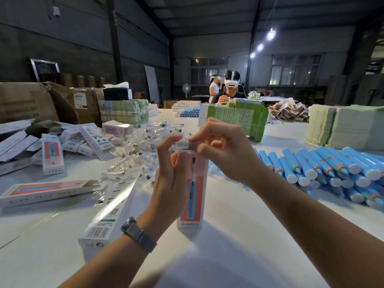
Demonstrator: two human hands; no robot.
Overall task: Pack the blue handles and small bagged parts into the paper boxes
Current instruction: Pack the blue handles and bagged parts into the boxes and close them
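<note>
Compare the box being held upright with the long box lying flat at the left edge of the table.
The held box stands upright between the left hand and right hand; the flat box lies on its side, untouched. The held box's top flap is being pinched at its mouth; the flat box's right end gapes open. Both are white, showing a blue handle on pink.

Both hands are raised together, left hand (170, 173) fingers upright, right hand (224, 150) fingers curled, pinching.

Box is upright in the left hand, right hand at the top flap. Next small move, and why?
Probably tuck the flap down into the box mouth: the right hand pinches it at the open top while the left hand holds the box upright.
</note>
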